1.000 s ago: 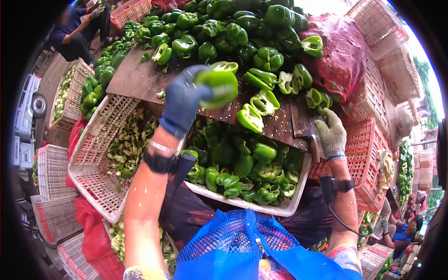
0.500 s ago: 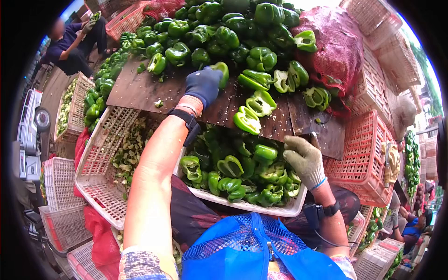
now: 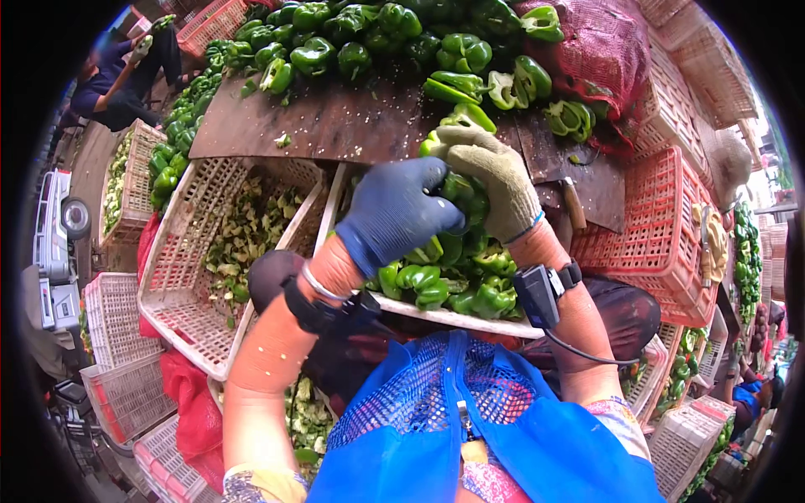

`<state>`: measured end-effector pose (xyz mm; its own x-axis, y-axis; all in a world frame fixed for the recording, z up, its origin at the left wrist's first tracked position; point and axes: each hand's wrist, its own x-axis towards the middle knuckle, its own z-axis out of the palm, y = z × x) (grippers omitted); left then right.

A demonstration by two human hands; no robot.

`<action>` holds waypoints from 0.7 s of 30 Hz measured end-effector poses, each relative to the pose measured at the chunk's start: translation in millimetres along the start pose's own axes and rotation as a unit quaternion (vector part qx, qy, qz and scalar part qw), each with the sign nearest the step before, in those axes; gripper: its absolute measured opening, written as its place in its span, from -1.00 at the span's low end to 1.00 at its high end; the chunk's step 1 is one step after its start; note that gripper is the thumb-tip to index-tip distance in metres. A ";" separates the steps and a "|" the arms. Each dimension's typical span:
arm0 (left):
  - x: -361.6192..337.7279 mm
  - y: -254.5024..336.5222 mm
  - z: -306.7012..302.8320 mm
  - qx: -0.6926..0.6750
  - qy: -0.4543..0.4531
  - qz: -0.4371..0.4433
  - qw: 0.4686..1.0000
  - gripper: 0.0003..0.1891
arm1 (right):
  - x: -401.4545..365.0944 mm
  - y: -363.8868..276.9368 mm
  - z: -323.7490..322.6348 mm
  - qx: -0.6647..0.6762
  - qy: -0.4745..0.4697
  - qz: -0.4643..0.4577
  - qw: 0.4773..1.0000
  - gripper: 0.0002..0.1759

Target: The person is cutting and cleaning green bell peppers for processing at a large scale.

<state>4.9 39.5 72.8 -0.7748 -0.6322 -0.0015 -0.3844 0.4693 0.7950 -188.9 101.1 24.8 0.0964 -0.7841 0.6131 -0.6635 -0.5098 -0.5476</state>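
My left hand (image 3: 398, 214), in a blue glove, is closed over the front crate, thumb and fingers curled at a green pepper (image 3: 463, 194). Against the other side of that pepper is my right hand (image 3: 495, 178), in a beige glove, its fingers bent over the far side. The gloves hide much of the pepper. Cut pepper halves (image 3: 470, 116) lie on the board just beyond my right fingertips. Below my hands, the white crate (image 3: 457, 317) holds many opened green peppers (image 3: 419, 285).
A dark wooden board (image 3: 251, 117) bears a heap of green peppers (image 3: 377, 29). A wooden-handled knife (image 3: 574, 205) is at its front edge. A crate of pepper cores (image 3: 180, 331) stands left, a red crate (image 3: 646, 243) right. Another person (image 3: 113, 75) sits at upper left.
My left hand has come back from the board to above the front crate. My right hand has moved forward and left to meet it. The view has tilted down slightly.
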 end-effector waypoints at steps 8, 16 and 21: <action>-44.2 -3.1 57.3 0.017 0.188 0.090 0.978 -0.66 | -22.7 -44.3 20.5 0.328 0.195 0.370 0.847 -0.67; -69.6 -0.3 52.4 -0.061 0.113 0.033 0.991 -0.70 | -66.6 -61.8 2.9 0.291 -0.086 0.269 0.914 -0.31; -77.8 -6.9 58.4 -0.120 0.077 -0.023 0.990 -0.69 | -68.8 -102.7 -7.8 0.279 -0.110 0.430 0.852 -0.09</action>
<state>38.5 121.5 32.0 -0.6672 -0.7440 0.0366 -0.2724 0.2894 0.9176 -133.2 210.2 43.4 -0.0703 -0.9687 -0.2381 -0.1096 0.2447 -0.9634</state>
